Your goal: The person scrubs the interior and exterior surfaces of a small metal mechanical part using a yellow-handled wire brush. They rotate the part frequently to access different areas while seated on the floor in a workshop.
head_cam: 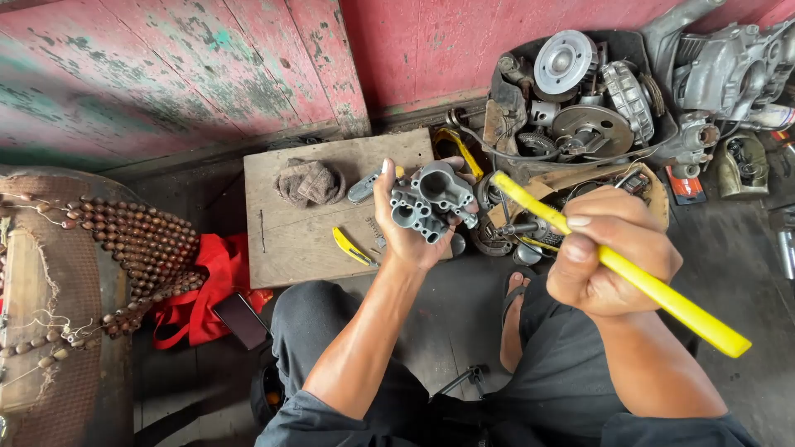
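Soft daylight is falling evenly, no harsh glare. Metal parts in the black tub [580,91] are catching mild shine; below the tub, floor and lap are sitting dimmer. Focus is holding sharp; edges are bending slightly.

Wooden board [281,240] on floor — brown rag [310,183], yellow-handled tool [351,247], grey tool [365,187].
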